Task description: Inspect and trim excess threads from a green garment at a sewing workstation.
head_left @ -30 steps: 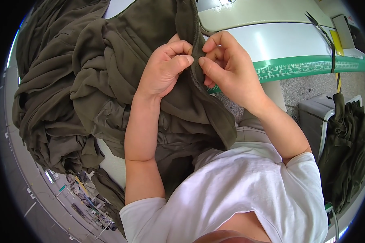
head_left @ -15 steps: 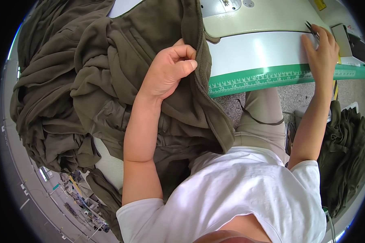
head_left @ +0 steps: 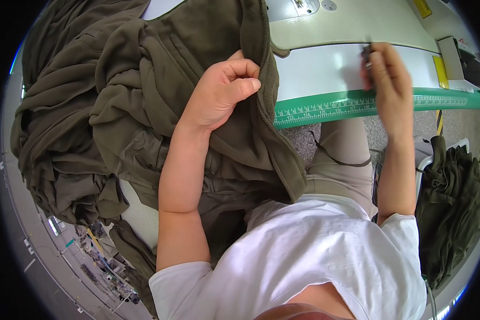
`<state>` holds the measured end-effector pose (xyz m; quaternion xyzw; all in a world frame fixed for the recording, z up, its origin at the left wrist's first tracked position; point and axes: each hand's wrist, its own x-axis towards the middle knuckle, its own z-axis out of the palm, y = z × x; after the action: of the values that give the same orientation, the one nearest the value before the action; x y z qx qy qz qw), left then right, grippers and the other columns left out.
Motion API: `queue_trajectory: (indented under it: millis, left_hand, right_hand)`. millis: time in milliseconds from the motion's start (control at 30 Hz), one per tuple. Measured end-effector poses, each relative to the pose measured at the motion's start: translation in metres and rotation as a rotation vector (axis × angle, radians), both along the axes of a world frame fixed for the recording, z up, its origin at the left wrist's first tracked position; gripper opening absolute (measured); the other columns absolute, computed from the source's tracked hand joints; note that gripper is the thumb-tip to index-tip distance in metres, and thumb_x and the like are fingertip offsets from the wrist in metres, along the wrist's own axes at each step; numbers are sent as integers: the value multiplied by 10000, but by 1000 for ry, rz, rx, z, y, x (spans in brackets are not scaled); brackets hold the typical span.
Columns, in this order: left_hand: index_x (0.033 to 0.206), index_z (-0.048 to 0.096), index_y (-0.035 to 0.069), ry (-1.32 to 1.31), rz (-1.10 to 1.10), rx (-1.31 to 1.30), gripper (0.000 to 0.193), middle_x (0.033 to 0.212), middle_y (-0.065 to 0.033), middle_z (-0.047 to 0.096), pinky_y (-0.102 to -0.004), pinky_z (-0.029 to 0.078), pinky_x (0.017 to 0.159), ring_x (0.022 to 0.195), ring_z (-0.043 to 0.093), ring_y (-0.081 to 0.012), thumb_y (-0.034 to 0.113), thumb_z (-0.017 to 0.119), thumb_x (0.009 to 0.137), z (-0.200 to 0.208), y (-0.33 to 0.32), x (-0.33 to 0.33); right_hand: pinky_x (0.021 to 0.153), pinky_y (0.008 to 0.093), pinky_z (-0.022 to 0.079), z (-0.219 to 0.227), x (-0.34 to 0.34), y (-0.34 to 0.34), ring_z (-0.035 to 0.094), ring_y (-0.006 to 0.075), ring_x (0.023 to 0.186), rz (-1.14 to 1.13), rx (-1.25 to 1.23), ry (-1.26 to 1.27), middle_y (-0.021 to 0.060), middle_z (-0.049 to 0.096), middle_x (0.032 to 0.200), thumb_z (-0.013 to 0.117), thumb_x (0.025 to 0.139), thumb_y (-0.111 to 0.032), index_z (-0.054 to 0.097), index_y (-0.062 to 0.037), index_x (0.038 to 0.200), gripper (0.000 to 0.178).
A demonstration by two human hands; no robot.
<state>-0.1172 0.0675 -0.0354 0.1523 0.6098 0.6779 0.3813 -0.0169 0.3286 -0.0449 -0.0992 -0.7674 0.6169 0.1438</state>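
Note:
A brown-olive fleece garment (head_left: pixel 192 48) spreads over the left side of the table and down onto my lap. Its thick seamed edge runs beside my left hand (head_left: pixel 226 88), which is closed in a pinch on the cloth there. Above the white table front, my right hand (head_left: pixel 389 80) is wrapped around small dark thread snips (head_left: pixel 367 58), blurred by motion, with their tips pointing away from me. Some distance separates the snips from the garment edge.
A green measuring strip (head_left: pixel 330 107) lines the table's front edge. Beyond lies the pale sewing machine bed (head_left: pixel 352 26). At right are a dark open box (head_left: pixel 472 66), a yellow label (head_left: pixel 440 72) and more dark green cloth (head_left: pixel 448 202) hanging over a white-framed holder.
My right hand has moved left from beside the box, bringing the thread snips over the white table. My left hand keeps its pinch on the garment edge.

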Motion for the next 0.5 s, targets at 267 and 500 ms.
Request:
queue_trajectory:
  millis: [267, 500]
  left_hand:
    - [831, 616, -25, 32, 10, 22, 99, 920, 25, 447, -197, 365, 761, 833, 451, -53, 67, 599, 801, -1, 3, 1]
    - [836, 611, -20, 8, -19, 37, 95, 933, 24, 440, -194, 361, 740, 832, 440, -51, 69, 600, 805, -3, 1, -1]
  right_hand:
    - [584, 179, 363, 9, -5, -68, 432, 48, 653, 353, -260, -52, -6, 512, 763, 498, 945, -142, 508, -41, 950, 102]
    - [515, 192, 358, 15, -7, -58, 434, 51, 571, 487, -55, -164, -17, 500, 682, 539, 921, -150, 536, -30, 938, 122]
